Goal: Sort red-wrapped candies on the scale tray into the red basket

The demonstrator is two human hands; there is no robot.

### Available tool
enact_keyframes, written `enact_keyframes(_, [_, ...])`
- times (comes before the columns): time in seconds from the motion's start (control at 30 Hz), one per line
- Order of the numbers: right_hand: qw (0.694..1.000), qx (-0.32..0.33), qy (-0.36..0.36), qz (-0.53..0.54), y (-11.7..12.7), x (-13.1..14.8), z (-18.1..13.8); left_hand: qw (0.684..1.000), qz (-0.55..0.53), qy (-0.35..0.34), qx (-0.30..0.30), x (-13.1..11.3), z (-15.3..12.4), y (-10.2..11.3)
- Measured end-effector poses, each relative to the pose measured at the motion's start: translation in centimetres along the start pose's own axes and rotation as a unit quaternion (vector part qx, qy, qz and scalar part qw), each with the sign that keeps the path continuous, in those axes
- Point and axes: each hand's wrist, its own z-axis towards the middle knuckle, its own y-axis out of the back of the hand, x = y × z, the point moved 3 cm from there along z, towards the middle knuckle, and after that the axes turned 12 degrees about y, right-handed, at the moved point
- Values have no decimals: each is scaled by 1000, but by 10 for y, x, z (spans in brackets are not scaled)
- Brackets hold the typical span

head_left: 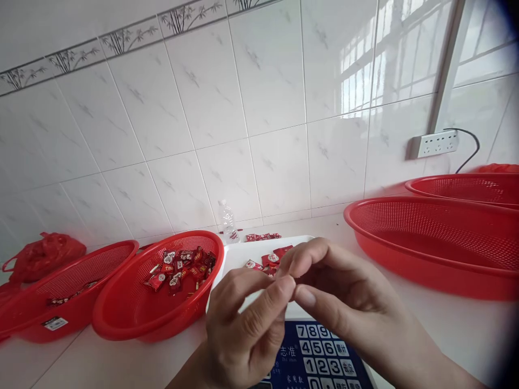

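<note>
My left hand (243,324) and my right hand (344,297) meet over a blue scale keypad (320,356), fingertips pinched together. Whatever sits between the fingertips is too small or hidden to name. Just behind the hands lie a few red wrapped candies (265,262) on the scale's white tray (243,251). A red mesh basket (158,286) to the left holds several red and dark wrapped candies.
Another red basket (60,292) with a few candies sits at far left, beside a red plastic bag (44,251). Two large red baskets (438,243) stand at right. A small water bottle (228,220) and more candies (263,236) rest by the tiled wall. A power strip (434,143) hangs on the wall.
</note>
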Motion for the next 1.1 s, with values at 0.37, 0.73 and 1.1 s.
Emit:
enact_keyframes(0.37, [992,-36,22,121,-4,-3,-2,978,177,-111,-21,0,0,1])
enact_keyframes(0.73, [984,-40,-21,175,-3,-9,2,975,161,-144,-42,0,2,0])
enact_keyframes(1.1, [971,-36,-47,231,-2,-12,4,978,138,-149,-37,1,2,-4])
